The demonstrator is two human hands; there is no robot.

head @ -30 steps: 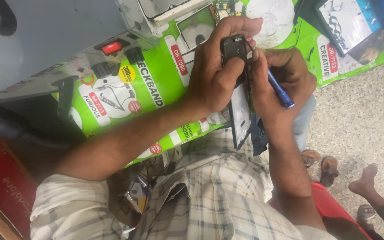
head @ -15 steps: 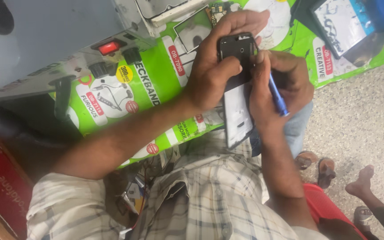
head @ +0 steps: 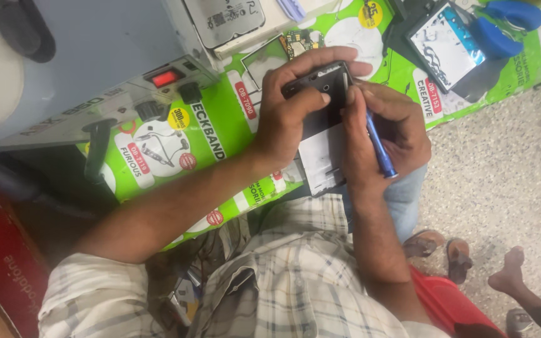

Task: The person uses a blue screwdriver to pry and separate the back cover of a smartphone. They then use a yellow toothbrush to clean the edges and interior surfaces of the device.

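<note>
1. Black and partly stripped, the phone body (head: 320,125) is held up in front of the person's chest, above the green printed mat (head: 220,138) that covers the tabletop; it does not rest on the mat.
2. The left hand (head: 292,112) is clamped round the upper end of the phone body, fingers wrapped over the top edge and thumb pressed on the open face. Judging by the grip, this steadies the part against the push of the tool.
3. The right hand (head: 380,134) is closed on a blue-handled screwdriver (head: 378,147), held like a pen. Its tip meets the right upper edge of the phone body, while the handle slants down and away past the palm. The low, pinched hold seems chosen for fine control at one small spot.
4. The phone body shows a dark frame at the top with small round openings, and a pale grey rectangular plate in its lower half, so the back or the screen appears to be off. Finer parts are too small to tell.
5. On the mat beyond the hands lie a small green circuit board (head: 300,42), a loose phone screen (head: 449,44) and blue-handled pliers (head: 502,25).
6. A grey bench unit with a red rocker switch (head: 164,78) stands to the left.
</note>
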